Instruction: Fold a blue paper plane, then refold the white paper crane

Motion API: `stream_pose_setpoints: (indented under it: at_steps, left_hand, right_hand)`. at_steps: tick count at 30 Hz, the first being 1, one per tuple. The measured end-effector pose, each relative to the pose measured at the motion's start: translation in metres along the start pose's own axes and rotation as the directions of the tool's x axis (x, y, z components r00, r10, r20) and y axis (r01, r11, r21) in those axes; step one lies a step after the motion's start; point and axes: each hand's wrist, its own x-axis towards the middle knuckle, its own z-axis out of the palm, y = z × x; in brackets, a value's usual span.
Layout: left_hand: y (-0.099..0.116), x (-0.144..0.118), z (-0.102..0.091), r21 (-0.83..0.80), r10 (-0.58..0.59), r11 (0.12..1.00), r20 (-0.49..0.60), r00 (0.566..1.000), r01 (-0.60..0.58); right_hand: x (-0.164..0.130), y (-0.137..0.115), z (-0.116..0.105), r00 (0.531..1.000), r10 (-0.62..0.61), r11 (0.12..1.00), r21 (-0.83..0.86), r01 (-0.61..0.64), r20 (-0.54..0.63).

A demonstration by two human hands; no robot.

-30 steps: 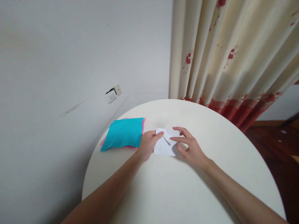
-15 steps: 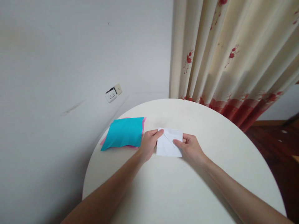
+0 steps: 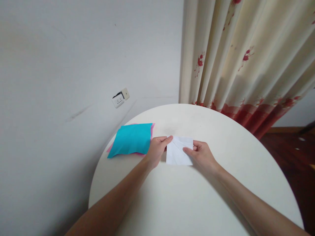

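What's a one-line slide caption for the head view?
Both hands, left and right, pinch a folded white paper on a round table beside blue sheets.

A white folded paper (image 3: 179, 151) lies on a cream round table (image 3: 197, 203) beside a turquoise sheet (image 3: 131, 139) over pink paper (image 3: 152, 128), near a cream curtain (image 3: 246, 55) with red flowers.

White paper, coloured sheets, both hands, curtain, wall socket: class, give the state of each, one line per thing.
White paper: creased, pinched at both side edges, low over the round table.
Left hand: shut on the paper's left edge.
Right hand: shut on its right edge.
Blue sheet: flat, on top of a pink sheet, untouched.
Curtain: drawn, hanging in folds.
Wall socket: nothing visibly plugged in.
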Motion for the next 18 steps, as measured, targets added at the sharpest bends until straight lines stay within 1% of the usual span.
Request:
stream_pose_setpoints:
  at_steps: [3, 5, 6, 7, 8, 11, 12, 15, 18]
  left_hand:
    - [0.0031, 0.0044, -0.0031, -0.060, 0.040, 0.997, -0.068, 0.997, -0.044]
    - [0.0040, 0.0061, -0.0046, -0.085, 0.053, 0.994, -0.128, 0.990, -0.064]
    - [0.0042, 0.0062, -0.0048, -0.097, 0.046, 0.994, -0.133, 0.990, -0.059]
    - [0.0041, 0.0058, -0.0045, -0.108, 0.030, 0.993, -0.114, 0.993, -0.043]
    - [0.0040, 0.0050, -0.0038, -0.114, 0.008, 0.993, -0.072, 0.997, -0.016]
    - [0.0034, 0.0006, -0.0002, -0.109, -0.064, 0.991, 0.108, 0.992, 0.076]
    - [0.0032, -0.0007, 0.0007, -0.112, -0.079, 0.989, 0.147, 0.986, 0.096]
    - [0.0024, -0.0027, 0.0006, -0.152, -0.086, 0.981, 0.209, 0.974, 0.119]
    - [0.0012, -0.0023, -0.0016, -0.144, -0.058, 0.985, 0.247, 0.967, 0.096]
  right_hand:
    - [0.0017, 0.0012, -0.0016, 1.000, 0.009, 1.000, -0.021, -0.009, -0.008]
    - [0.0034, 0.0019, -0.0026, 0.999, -0.004, 0.999, -0.044, 0.002, -0.037]
    - [0.0041, 0.0018, -0.0029, 0.998, -0.015, 0.999, -0.052, 0.012, -0.057]
    - [0.0046, 0.0012, -0.0031, 0.996, -0.027, 0.998, -0.058, 0.023, -0.079]
    - [0.0049, 0.0001, -0.0032, 0.994, -0.038, 0.997, -0.063, 0.032, -0.102]
    - [0.0050, -0.0041, -0.0036, 0.984, -0.056, 0.997, -0.067, 0.046, -0.171]
    - [0.0050, -0.0053, -0.0038, 0.980, -0.060, 0.997, -0.058, 0.050, -0.192]
    - [0.0056, -0.0065, -0.0050, 0.969, -0.078, 0.997, -0.006, 0.079, -0.235]
    - [0.0066, -0.0046, -0.0062, 0.962, -0.096, 0.994, 0.021, 0.105, -0.257]
